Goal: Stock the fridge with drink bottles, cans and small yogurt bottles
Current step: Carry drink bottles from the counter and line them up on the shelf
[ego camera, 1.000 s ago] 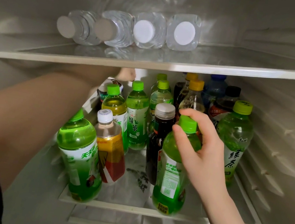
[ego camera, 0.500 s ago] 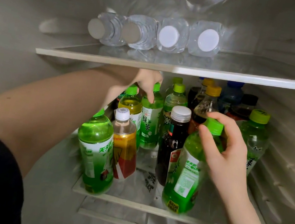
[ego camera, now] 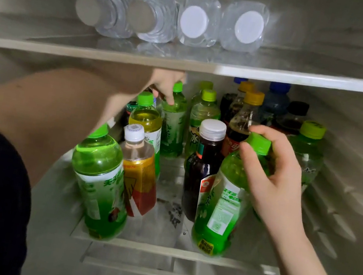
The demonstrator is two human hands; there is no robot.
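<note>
The lower glass shelf [ego camera: 157,249] of the fridge holds several upright drink bottles. At its front right, my right hand [ego camera: 274,177] grips the neck of a bright green bottle [ego camera: 224,207], just below its green cap; the bottle leans left with its base on the shelf. My left hand [ego camera: 164,85] reaches in under the upper shelf, fingers around the neck of a pale green tea bottle [ego camera: 173,124] in the middle row. My left forearm passes over a bright green bottle [ego camera: 99,176] at the front left.
An orange-labelled bottle [ego camera: 139,173] and a dark bottle with a white cap [ego camera: 203,165] stand between the front bottles. Cola bottles with yellow caps [ego camera: 245,114], blue-capped bottles and another green tea bottle [ego camera: 308,149] fill the back right. Several water bottles [ego camera: 195,22] lie on the upper shelf [ego camera: 305,77].
My left hand came forward from the back of the shelf onto the pale green tea bottle's neck. The bottle in my right hand tilted further left.
</note>
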